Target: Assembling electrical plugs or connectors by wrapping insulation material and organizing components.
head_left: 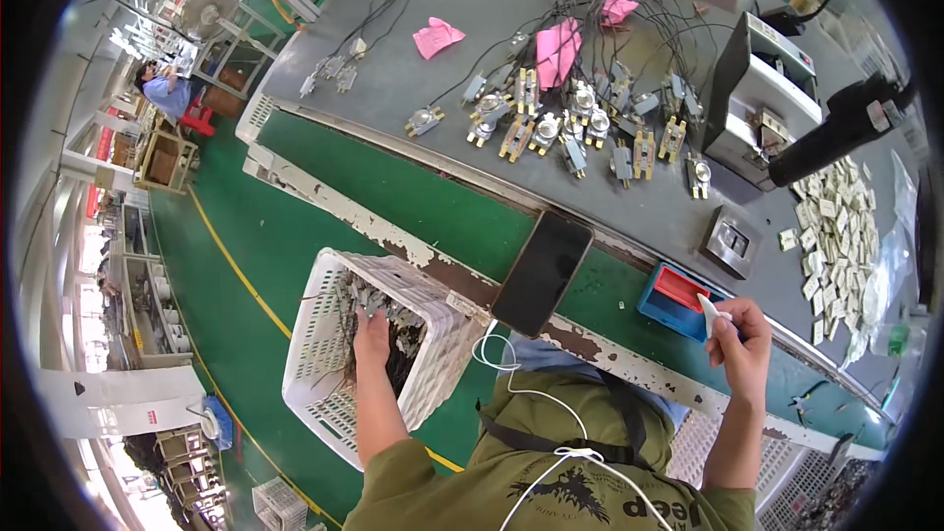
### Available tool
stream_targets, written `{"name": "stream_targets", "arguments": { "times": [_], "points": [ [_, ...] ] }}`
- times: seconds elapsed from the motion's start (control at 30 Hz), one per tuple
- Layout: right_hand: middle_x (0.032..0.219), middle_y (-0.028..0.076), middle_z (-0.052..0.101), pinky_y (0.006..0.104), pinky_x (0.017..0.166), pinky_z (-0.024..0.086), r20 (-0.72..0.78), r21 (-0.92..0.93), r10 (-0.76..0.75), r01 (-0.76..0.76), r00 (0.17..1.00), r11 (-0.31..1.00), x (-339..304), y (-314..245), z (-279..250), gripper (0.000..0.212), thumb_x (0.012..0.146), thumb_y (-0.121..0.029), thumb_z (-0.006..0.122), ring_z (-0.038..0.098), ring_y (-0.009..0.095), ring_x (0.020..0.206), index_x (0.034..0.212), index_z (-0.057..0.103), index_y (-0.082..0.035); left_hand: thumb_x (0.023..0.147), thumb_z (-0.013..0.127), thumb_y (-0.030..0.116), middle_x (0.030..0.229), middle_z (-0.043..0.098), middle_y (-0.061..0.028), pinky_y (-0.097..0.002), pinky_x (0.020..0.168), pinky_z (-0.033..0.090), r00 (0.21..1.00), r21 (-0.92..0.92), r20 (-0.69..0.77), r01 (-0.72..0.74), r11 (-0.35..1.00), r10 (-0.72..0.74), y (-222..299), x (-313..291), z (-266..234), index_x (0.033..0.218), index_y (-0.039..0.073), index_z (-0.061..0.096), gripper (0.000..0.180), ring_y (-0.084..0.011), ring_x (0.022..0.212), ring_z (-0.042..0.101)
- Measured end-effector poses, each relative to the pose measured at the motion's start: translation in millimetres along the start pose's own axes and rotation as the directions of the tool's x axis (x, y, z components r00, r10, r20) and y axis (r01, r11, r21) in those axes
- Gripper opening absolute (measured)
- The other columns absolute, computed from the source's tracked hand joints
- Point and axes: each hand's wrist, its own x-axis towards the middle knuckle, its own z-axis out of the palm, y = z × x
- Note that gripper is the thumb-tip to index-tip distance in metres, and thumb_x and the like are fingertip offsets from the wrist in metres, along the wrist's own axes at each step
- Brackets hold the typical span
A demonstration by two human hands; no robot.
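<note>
My left hand [372, 342] reaches into a white perforated plastic basket [320, 334] at my left. Its fingers are closed near small grey parts and dark cables [401, 349] inside; what they grip is too small to make out. At the right, my right hand [742, 346] pinches a small white pointed piece [708, 315]. This hand is just beside a blue box [661, 312] with a red tray [680, 288] in it. A dark smartphone [544, 273] with a white cord lies on the bench's front ledge, between my hands.
Cabled metal-and-grey parts [546, 133] and pink cloths [558, 52] cover the bench's middle. A boxy machine [762, 98], a metal block fixture [731, 241] and a pile of white pieces [836, 236] stand right. Pliers [808, 398] lie near the edge. Another person [167, 93] sits far left.
</note>
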Motion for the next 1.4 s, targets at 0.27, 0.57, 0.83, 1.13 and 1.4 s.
{"name": "stream_targets", "arguments": {
  "times": [0.27, 0.57, 0.83, 1.13, 1.4],
  "points": [
    [0.088, 0.007, 0.061, 0.021, 0.053, 0.048, 0.19, -0.088, -0.143, 0.162, 0.971, 0.983, 1, -17, 9, 0.022, 0.084, -0.005, 0.063, 0.058, 0.008, 0.064, 0.105, 0.057, 0.0, 0.093, 0.052, 0.025, 0.092, 0.06, -0.0136, -0.0312, 0.073, 0.046, 0.832, 0.674, 0.029, -0.426, 0.603, 0.555, 124, -18, 75, 0.103, -0.003, 0.056, 0.03, -0.0228, 0.085, 0.058],
    [0.08, 0.01, 0.065, 0.0241, 0.069, 0.044, 0.215, -0.302, -0.354, 0.406, 0.91, 0.862, -4, -39, 25, 0.083, 0.073, -0.017, 0.08, 0.056, 0.011, 0.071, 0.139, 0.03, -0.008, 0.071, 0.076, 0.018, 0.106, 0.059, -0.0097, -0.0382, 0.086, 0.044, -0.294, -0.457, 0.814, -0.857, 0.24, 0.501, 246, -258, 360, 0.102, 0.006, 0.061, 0.037, -0.0277, 0.099, 0.056],
    [0.084, 0.011, 0.067, 0.0303, 0.072, 0.05, 0.238, -0.307, -0.26, 0.327, 0.936, 0.894, -3, -40, 20, 0.084, 0.077, -0.013, 0.075, 0.064, 0.019, 0.073, 0.144, 0.024, -0.013, 0.067, 0.074, 0.005, 0.096, 0.062, -0.006, -0.0365, 0.08, 0.044, -0.29, -0.429, 0.873, -0.838, 0.336, 0.392, 235, -286, 393, 0.087, 0.01, 0.067, 0.022, -0.0255, 0.09, 0.057],
    [0.085, 0.01, 0.064, 0.026, 0.067, 0.05, 0.015, 0.205, -0.29, 0.281, 0.957, 0.938, 1, -9, -7, 0.016, 0.093, -0.007, 0.049, 0.062, 0.012, 0.074, 0.106, 0.052, 0.002, 0.082, 0.065, 0.005, 0.081, 0.062, -0.0076, -0.0261, 0.067, 0.045, -0.101, -0.325, 0.909, -0.781, 0.534, 0.404, 246, -279, 396, 0.088, 0.002, 0.064, 0.007, -0.0164, 0.073, 0.059],
    [0.084, -0.002, 0.059, 0.0184, 0.053, 0.034, 0.12, -0.092, -0.311, 0.323, 0.943, 0.942, 13, -61, 23, 0.028, 0.082, -0.014, 0.07, 0.043, 0.001, 0.062, 0.105, 0.056, -0.003, 0.084, 0.062, 0.004, 0.082, 0.064, -0.0069, -0.0249, 0.068, 0.045, -0.058, -0.314, 0.923, -0.684, 0.658, 0.379, 251, -294, 400, 0.089, 0.0, 0.065, 0.007, -0.0137, 0.073, 0.059]
  ]
}}
